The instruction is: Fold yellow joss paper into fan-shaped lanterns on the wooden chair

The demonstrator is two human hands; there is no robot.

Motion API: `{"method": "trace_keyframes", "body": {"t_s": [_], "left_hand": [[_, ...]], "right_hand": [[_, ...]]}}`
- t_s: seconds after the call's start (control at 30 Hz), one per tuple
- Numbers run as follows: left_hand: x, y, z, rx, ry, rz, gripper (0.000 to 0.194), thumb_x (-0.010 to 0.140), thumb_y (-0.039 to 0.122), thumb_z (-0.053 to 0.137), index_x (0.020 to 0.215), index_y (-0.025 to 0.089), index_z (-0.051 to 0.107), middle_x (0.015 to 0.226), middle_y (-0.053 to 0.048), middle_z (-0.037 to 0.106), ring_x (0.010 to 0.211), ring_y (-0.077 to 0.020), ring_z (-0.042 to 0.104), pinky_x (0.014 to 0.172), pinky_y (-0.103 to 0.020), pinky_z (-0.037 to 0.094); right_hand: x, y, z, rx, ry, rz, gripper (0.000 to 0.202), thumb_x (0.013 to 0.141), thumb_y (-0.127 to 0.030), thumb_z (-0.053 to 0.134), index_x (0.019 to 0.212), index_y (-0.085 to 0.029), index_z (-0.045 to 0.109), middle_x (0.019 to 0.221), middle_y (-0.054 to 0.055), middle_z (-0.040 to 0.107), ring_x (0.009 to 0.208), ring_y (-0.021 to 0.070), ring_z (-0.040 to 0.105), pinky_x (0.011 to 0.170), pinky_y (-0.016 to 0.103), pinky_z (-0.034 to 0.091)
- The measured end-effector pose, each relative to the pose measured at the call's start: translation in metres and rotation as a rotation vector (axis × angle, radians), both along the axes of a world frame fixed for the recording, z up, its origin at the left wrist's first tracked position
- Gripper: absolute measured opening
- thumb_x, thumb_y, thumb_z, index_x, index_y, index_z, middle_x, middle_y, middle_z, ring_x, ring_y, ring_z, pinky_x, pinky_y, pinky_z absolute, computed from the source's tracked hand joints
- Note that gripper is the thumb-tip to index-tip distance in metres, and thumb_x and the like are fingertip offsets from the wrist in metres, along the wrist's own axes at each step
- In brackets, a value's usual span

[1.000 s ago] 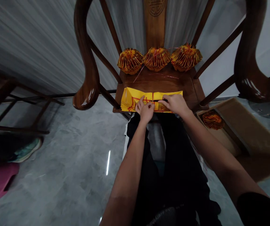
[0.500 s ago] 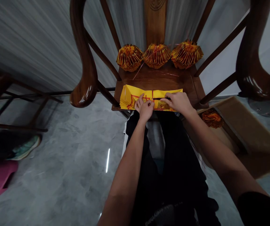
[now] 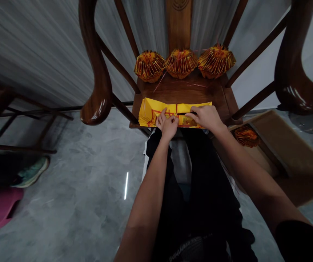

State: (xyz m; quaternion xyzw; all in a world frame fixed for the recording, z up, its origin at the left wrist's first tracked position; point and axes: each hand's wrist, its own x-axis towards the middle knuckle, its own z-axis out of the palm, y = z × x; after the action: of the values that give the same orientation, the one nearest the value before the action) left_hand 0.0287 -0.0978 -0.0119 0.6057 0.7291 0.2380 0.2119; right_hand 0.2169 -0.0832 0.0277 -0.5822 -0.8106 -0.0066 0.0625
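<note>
A stack of folded yellow paper (image 3: 148,113) with red print lies across the front of a wooden chair seat (image 3: 183,89), tied at its middle with a thin red strand. My left hand (image 3: 168,124) rests at the stack's near middle, thumb and forefinger pinched together near the strand. My right hand (image 3: 207,116) grips the right part of the stack, its fingers on the upper sheets, which stand a little apart from those below. Behind it, three pleated gold-and-orange paper bundles (image 3: 149,66) sit in a row at the back of the seat.
The chair's curved arms (image 3: 97,105) rise on both sides. At the right on the floor, an open cardboard box (image 3: 289,145) holds another pleated bundle (image 3: 247,136). At the left are a dark wooden frame, a person's shoe (image 3: 33,171) and a pink plastic object (image 3: 0,207).
The view has shifted very slightly. My hands and the yellow stack keep nearly the same position.
</note>
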Motion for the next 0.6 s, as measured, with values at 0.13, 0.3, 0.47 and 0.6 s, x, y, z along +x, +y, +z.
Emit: {"method": "trace_keyframes", "body": {"t_s": [0.13, 0.3, 0.47, 0.6], "left_hand": [[0.000, -0.001, 0.001, 0.007, 0.004, -0.005, 0.021, 0.101, 0.028, 0.063, 0.084, 0.028, 0.075, 0.176, 0.005, 0.045, 0.166, -0.0255, 0.035, 0.142, -0.051, 0.019], [0.001, -0.001, 0.002, 0.009, 0.007, -0.010, 0.020, 0.101, 0.027, 0.062, 0.084, 0.027, 0.075, 0.177, 0.003, 0.045, 0.167, -0.0258, 0.035, 0.142, -0.051, 0.019], [0.001, -0.001, 0.001, 0.012, 0.002, 0.000, 0.022, 0.101, 0.028, 0.063, 0.081, 0.027, 0.074, 0.178, 0.004, 0.043, 0.166, -0.0251, 0.036, 0.141, -0.051, 0.020], [0.001, -0.001, 0.001, 0.017, -0.006, 0.005, 0.022, 0.100, 0.027, 0.063, 0.083, 0.028, 0.076, 0.178, 0.004, 0.044, 0.166, -0.0255, 0.036, 0.142, -0.051, 0.019]], "right_hand": [[-0.002, 0.003, -0.004, 0.008, 0.017, 0.015, 0.074, 0.115, -0.068, 0.028, 0.116, -0.017, 0.082, 0.100, 0.018, 0.085, 0.086, 0.0305, 0.074, 0.069, 0.035, 0.027], [-0.007, 0.006, -0.011, 0.013, 0.054, 0.025, 0.069, 0.115, -0.066, 0.033, 0.117, -0.018, 0.082, 0.098, 0.017, 0.085, 0.085, 0.0294, 0.073, 0.071, 0.034, 0.030], [0.000, 0.004, -0.011, 0.010, 0.062, -0.002, 0.068, 0.115, -0.066, 0.034, 0.117, -0.018, 0.082, 0.098, 0.017, 0.085, 0.087, 0.0306, 0.074, 0.071, 0.035, 0.030], [-0.005, 0.006, -0.013, 0.009, 0.083, 0.001, 0.065, 0.116, -0.064, 0.035, 0.118, -0.019, 0.082, 0.098, 0.017, 0.085, 0.087, 0.0306, 0.075, 0.071, 0.035, 0.030]]}}
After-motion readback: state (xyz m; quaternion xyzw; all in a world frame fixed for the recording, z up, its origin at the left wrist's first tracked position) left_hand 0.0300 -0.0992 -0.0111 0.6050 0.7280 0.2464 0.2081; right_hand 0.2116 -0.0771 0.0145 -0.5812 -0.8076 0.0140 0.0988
